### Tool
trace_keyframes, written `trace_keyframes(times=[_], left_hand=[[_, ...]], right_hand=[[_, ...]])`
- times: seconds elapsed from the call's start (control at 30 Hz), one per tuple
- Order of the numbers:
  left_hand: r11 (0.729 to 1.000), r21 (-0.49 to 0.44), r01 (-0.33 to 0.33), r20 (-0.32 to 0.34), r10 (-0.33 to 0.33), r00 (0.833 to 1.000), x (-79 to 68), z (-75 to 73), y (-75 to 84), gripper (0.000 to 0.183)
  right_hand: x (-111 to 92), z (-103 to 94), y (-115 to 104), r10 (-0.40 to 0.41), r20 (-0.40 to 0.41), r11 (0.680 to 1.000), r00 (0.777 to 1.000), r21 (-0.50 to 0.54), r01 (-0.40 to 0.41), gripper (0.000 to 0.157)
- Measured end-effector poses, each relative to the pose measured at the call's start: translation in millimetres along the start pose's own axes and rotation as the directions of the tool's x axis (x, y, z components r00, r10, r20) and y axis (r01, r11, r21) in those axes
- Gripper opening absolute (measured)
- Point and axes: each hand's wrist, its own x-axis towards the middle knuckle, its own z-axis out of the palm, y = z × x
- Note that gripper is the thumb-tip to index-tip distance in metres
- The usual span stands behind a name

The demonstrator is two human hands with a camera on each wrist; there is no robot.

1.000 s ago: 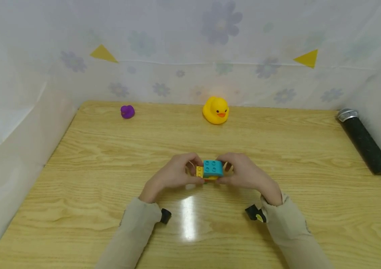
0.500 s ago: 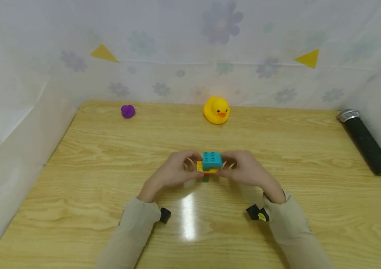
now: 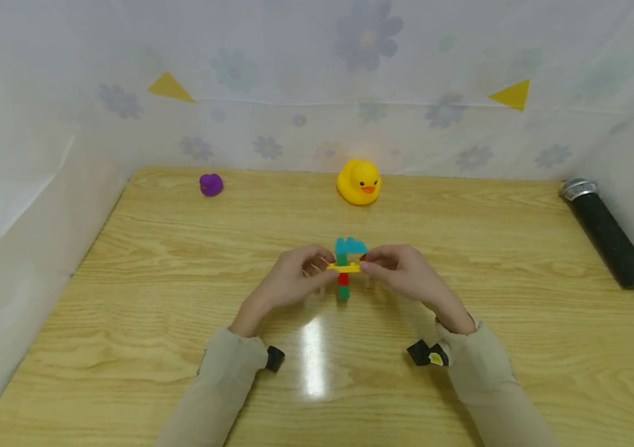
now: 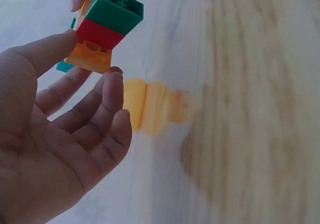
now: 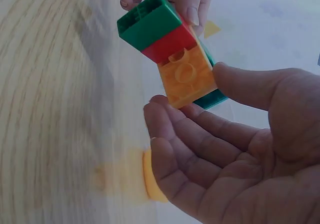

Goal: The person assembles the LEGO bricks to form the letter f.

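Between my two hands is a small toy-brick figure [image 3: 343, 279]. It has a blue rounded brick [image 3: 351, 246] on top, a green one below it, a flat yellow plate [image 3: 353, 267] across the middle, then a red brick [image 5: 170, 43] and a green brick [image 4: 115, 7] at the bottom. My left hand [image 3: 294, 279] pinches the left end of the yellow plate between thumb and fingers. At the plate's right end, my right hand [image 3: 406, 273] pinches it the same way. Both wrist views show the hollow underside of the bottom green brick.
A yellow rubber duck [image 3: 359, 182] stands at the back middle of the wooden table [image 3: 182, 248]. Farther left sits a small purple duck [image 3: 212, 185]. A black microphone [image 3: 610, 236] lies along the right edge. Patterned white cloth [image 3: 294, 81] hangs behind.
The brick figure has tilted from showing its studded top to an upright side-on view, so its red and lower green bricks now show. Both hands turned with it, still gripping.
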Motion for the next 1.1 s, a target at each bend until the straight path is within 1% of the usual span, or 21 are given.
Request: trace_keyframes(times=[0.1, 0.2, 0.33, 0.43, 0.57, 0.63, 0.77, 0.87, 1.1], left_hand=[[1.000, 0.000, 0.029, 0.009, -0.029, 1.000, 0.7, 2.1, -0.4, 0.020], [0.997, 0.019, 0.074, 0.027, -0.075, 0.997, 0.9, 4.7, -1.4, 0.020], [0.993, 0.044, 0.112, 0.036, -0.114, 0.993, 0.9, 7.6, -3.8, 0.020], [0.990, 0.049, 0.132, 0.035, -0.134, 0.990, 1.1, 8.8, -4.2, 0.019], [0.984, 0.048, 0.170, 0.036, -0.171, 0.985, 1.9, 9.6, -3.6, 0.019], [0.983, 0.050, 0.175, 0.036, -0.176, 0.984, 2.3, 9.7, -3.5, 0.018], [0.985, 0.057, 0.160, 0.037, -0.162, 0.986, 2.2, 9.5, -3.0, 0.014], [0.987, 0.061, 0.151, 0.039, -0.154, 0.987, 2.1, 9.6, -3.3, 0.011], [0.986, 0.066, 0.156, 0.030, -0.158, 0.987, 2.6, 11.5, -3.7, 0.010]], right_hand=[[2, 0.9, 4, 0.000, 0.040, 1.000, 0.999, 0.032, -0.001, 0.030], [3, 2.7, 8, 0.014, 0.078, 0.999, 0.997, 0.051, -0.018, 0.027], [4, 5.3, 9, 0.058, 0.093, 0.997, 0.994, 0.052, -0.063, 0.028], [4, 6.7, 8, 0.098, 0.089, 0.993, 0.991, 0.049, -0.103, 0.029], [4, 7.0, 7, 0.135, 0.102, 0.989, 0.986, 0.050, -0.141, 0.031], [4, 6.5, 7, 0.147, 0.107, 0.987, 0.983, 0.051, -0.153, 0.033], [4, 5.2, 8, 0.162, 0.107, 0.984, 0.981, 0.058, -0.169, 0.035], [5, 4.8, 9, 0.170, 0.113, 0.982, 0.979, 0.061, -0.178, 0.034], [5, 4.7, 10, 0.203, 0.119, 0.977, 0.972, 0.043, -0.209, 0.030]])
